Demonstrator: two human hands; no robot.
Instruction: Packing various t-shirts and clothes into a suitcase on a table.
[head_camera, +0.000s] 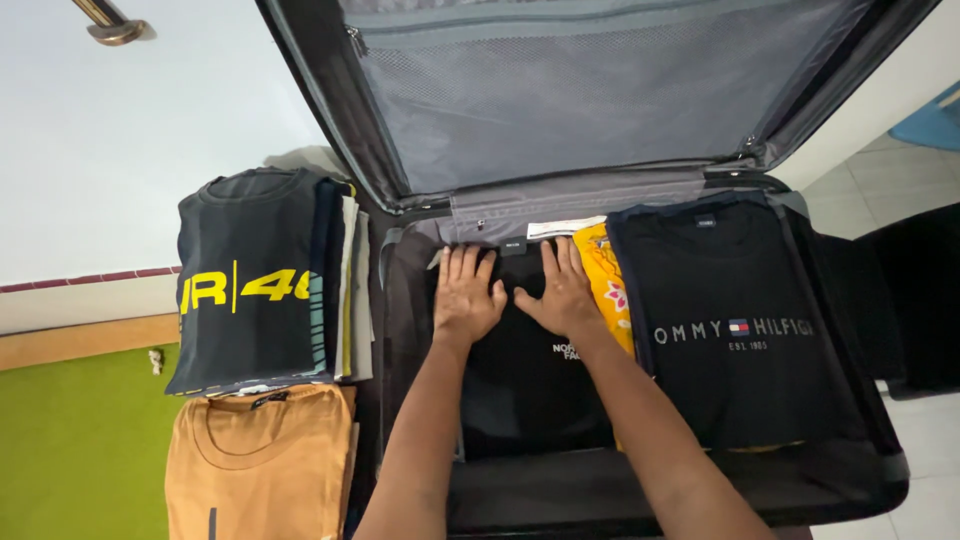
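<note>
Black folded shirt (525, 370) is lying in the open suitcase (620, 495), left of centre in the bottom shell. Both hands are pressing flat on its upper end, fingers spread, palms down, gripping nothing. Left hand (466, 295) is sitting on the shirt's top-left part, right hand (562, 293) on the top-right, thumbs nearly meeting. Small black rectangular neck tag (512, 247) is showing just above the fingertips, toward the suitcase hinge. Small white chest print is showing on the shirt just below the right hand.

Yellow floral garment (605, 290) is peeking out just right of the black shirt, tucked between it and a dark navy shirt (735, 330). Navy shirt is filling the right side of the suitcase, with a white lettered line across the chest and a small red-white-blue flag mark in the middle. White strip label (565, 227) is lying at the hinge edge, above the right hand.

Grey mesh pocket (590, 90) is lining the raised lid.

Outside, left of the suitcase: a stack topped by a dark shirt with yellow print (250, 285), and below it an orange shirt (260, 470).
</note>
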